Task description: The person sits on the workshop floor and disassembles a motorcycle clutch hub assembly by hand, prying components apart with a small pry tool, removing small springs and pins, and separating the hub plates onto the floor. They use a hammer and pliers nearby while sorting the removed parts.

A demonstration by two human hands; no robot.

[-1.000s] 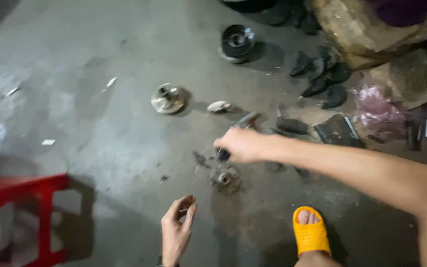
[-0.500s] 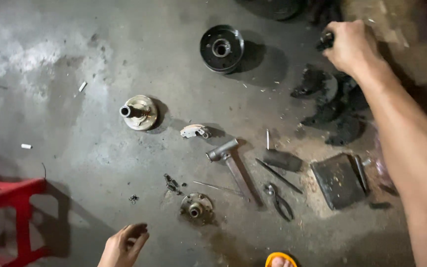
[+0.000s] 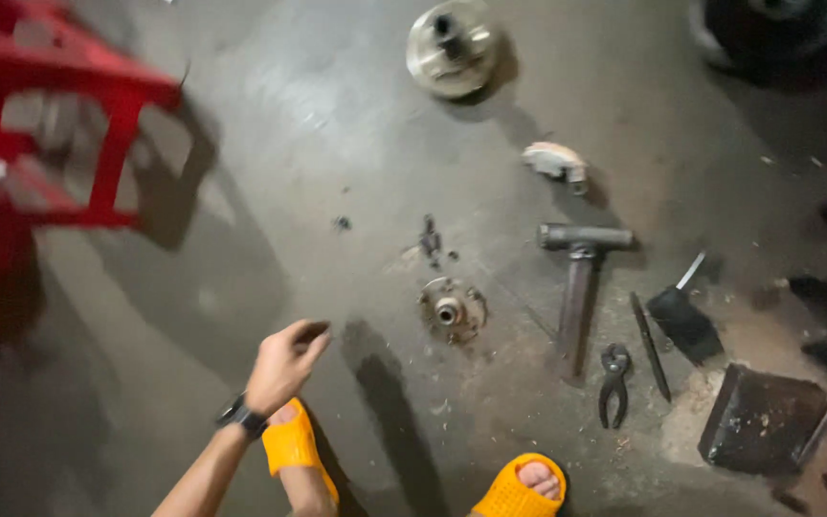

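My left hand (image 3: 284,364) hangs over the concrete floor (image 3: 337,115), fingers curled loosely together; they may pinch something small, but I cannot tell through the blur. My right hand is out of sight. Nearest lies a round metal hub (image 3: 452,308), just right of my hand. Beyond it lie a hammer (image 3: 578,278) and pliers (image 3: 613,383). A red stool (image 3: 69,105) stands at the left.

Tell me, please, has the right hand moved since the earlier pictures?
Yes. Earlier it was beside the hammer, then reached up to the dark parts beyond it; now it is out of view.
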